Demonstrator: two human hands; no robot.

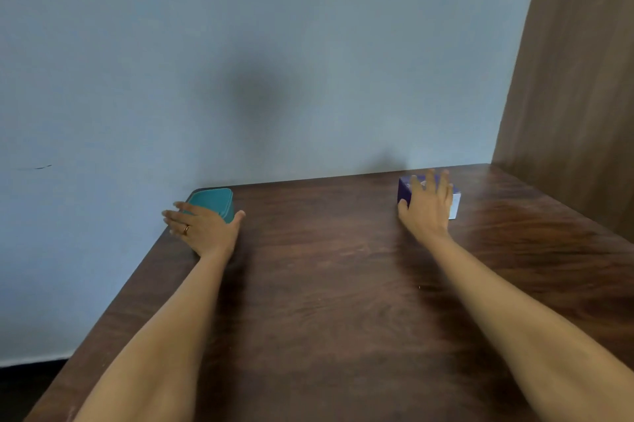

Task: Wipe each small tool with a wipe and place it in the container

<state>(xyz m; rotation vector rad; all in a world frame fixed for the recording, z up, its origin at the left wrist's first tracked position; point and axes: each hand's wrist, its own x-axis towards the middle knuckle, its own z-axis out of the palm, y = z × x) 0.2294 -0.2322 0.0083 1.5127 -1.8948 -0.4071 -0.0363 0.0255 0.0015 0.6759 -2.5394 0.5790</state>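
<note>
Teal case (214,202) at table's (326,284) far left met by spread left hand (206,229), purple box (404,191) at far right covered by spread right hand (427,207)

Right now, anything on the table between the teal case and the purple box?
Nothing: in the head view, only bare table lies between teal case and purple box.

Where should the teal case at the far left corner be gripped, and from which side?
Likely across its left and right sides, coming from the near edge. The teal case lies flat close to the wall, leaving little room behind; the left hand is spread at its near edge.
</note>
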